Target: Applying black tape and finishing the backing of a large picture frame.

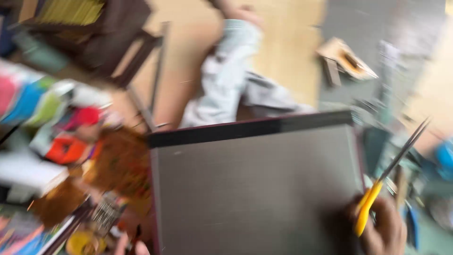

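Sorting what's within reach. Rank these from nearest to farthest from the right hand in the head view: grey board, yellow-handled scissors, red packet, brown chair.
1. Yellow-handled scissors: in the right hand itself.
2. Grey board: just left of that hand, touching it.
3. Red packet: far left, among the clutter.
4. Brown chair: upper left, farthest back.

scissors [384, 186] lie right of the board [257, 189]; clutter [71, 141] left, chair [127, 56] behind.

Grey board [257, 189] top open; colourful clutter [71, 141] crowds left, scissors [387, 177] probably block right edge.
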